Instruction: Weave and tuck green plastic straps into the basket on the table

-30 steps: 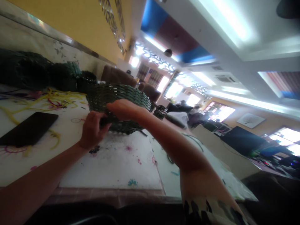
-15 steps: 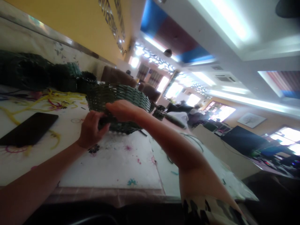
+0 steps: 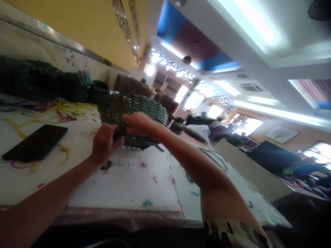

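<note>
A dark green woven basket (image 3: pixel 152 108) lies tilted on the table in front of me, its slatted side showing above my hands. My left hand (image 3: pixel 105 142) grips the near edge of the basket, thumb toward me and fingers curled over. Just right of it, my right hand (image 3: pixel 137 123) is closed at the same edge, its fingertips pressed in close to my left fingers. Whether a loose strip sits between the fingers is too dark to make out. My right forearm crosses in front of the basket's right part and hides it.
A black phone or tablet (image 3: pixel 36 142) lies at left beside yellow strips (image 3: pixel 64 105). More dark green baskets (image 3: pixel 41 81) stand against the wall. A small basket (image 3: pixel 178 124) and coiled green strips (image 3: pixel 213 156) rest on the table's right side.
The whole view has shifted slightly, so things appear a little further right. Both hands stay at the basket's edge, and my left fingers have moved slightly closer to my right hand.
</note>
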The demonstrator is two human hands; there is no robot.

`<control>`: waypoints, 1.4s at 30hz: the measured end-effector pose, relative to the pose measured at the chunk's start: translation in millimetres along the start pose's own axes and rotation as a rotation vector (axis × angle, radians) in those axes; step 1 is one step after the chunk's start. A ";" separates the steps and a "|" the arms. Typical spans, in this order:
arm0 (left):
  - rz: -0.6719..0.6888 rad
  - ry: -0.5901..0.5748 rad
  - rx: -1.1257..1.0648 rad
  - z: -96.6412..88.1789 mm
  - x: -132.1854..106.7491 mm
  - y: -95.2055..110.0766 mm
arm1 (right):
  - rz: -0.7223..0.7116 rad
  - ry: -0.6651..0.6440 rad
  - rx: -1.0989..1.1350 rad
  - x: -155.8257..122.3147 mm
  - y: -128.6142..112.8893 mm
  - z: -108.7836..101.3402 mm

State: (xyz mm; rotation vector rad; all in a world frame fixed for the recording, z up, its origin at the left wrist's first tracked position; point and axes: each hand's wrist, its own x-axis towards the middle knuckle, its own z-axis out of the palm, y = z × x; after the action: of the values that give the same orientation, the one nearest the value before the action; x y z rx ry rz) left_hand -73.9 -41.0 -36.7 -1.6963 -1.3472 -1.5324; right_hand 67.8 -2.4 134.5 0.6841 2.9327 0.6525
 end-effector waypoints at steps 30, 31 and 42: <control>0.030 -0.028 0.055 -9.3 4.6 8.3 | 0.024 0.028 0.011 0.8 5.9 7.8; 0.026 -0.033 0.047 -9.8 4.8 8.4 | 0.018 0.032 0.009 1.5 7.1 8.6; 0.160 -0.052 0.201 -12.3 7.7 9.6 | 0.028 0.010 0.018 0.9 4.7 5.3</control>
State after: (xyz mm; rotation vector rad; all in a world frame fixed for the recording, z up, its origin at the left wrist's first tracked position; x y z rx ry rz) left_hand -71.9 -52.7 -23.9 -1.6828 -1.3089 -1.2302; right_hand 69.8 3.9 131.7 0.7274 2.9469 0.6352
